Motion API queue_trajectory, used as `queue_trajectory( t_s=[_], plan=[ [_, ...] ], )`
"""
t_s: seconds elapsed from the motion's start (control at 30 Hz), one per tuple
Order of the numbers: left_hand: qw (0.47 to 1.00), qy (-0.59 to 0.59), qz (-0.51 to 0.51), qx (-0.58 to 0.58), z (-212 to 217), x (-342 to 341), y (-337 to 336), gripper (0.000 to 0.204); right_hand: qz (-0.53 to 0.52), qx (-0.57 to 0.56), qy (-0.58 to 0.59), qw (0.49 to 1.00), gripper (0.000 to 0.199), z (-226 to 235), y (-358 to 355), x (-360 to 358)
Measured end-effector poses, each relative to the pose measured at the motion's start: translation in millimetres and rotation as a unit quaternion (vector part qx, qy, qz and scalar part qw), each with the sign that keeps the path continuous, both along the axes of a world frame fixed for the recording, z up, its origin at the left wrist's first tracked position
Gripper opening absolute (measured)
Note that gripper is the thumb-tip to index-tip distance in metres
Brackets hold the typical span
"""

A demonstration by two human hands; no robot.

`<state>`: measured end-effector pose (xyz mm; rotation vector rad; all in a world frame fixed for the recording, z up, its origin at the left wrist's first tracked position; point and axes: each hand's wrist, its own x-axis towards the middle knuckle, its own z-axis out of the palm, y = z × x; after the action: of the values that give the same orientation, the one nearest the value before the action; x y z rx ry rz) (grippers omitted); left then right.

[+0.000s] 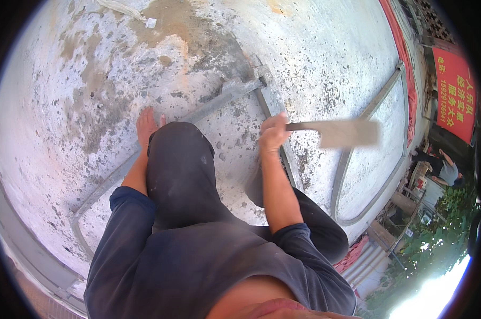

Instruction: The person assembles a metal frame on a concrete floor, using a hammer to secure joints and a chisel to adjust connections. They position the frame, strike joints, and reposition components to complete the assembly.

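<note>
Rough, pale concrete floor (315, 48) all around, pitted and speckled with dark spots, stained brown and grey toward the top. Across it, a grey metal frame (219, 98) of flat bars, dull and cement-smeared, one straight bar running diagonally to a corner joint, another bar dropping from that joint toward the lower right; farther right, a second frame (378, 101) with a curved outline, lying flat. Right hand (274, 133) closed in a full fist around the dark handle of a cleaver (349, 133), grip clamped tight, no gap showing between fingers and handle. Blade broad, rectangular, flat, light grey and blurred, held out level to the right above the floor, just beyond the bar below the corner joint and apart from it. Left hand (146, 125) flat and open, fingers stretched forward, grip spread apart and holding nothing, resting on or just over the floor near the diagonal bar, partly hidden behind the raised knee (179, 159) in dark, dusty trousers. Dark blue sleeves pushed up to the elbows. At the right edge, a red banner (456, 93) of cloth, and below it green foliage (442, 223) and another person (448, 170) in a grey top.
</note>
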<state>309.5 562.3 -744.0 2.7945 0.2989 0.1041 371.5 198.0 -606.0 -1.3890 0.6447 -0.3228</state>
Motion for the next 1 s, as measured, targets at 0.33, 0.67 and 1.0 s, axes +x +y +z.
queue_trajectory(
  t_s=[0.33, 0.67, 1.0],
  plan=[
    [1.0, 0.003, 0.008, -0.028, -3.0, 5.0, -4.8, 0.057, 0.033, 0.086, 0.252, 0.963, 0.038, 19.4, -2.0, 11.0],
    [0.998, -0.018, -0.007, -0.06, 5.3, -1.8, -14.2, 0.057, 0.137, -0.025, 0.408, 0.902, 0.014, -98.4, -21.2, -37.2],
    [1.0, 0.01, 0.001, -0.029, -1.0, -5.0, 0.5, 0.059, 0.096, 0.082, 0.16, 0.979, 0.028, 1.6, -23.7, 16.8]
  ],
)
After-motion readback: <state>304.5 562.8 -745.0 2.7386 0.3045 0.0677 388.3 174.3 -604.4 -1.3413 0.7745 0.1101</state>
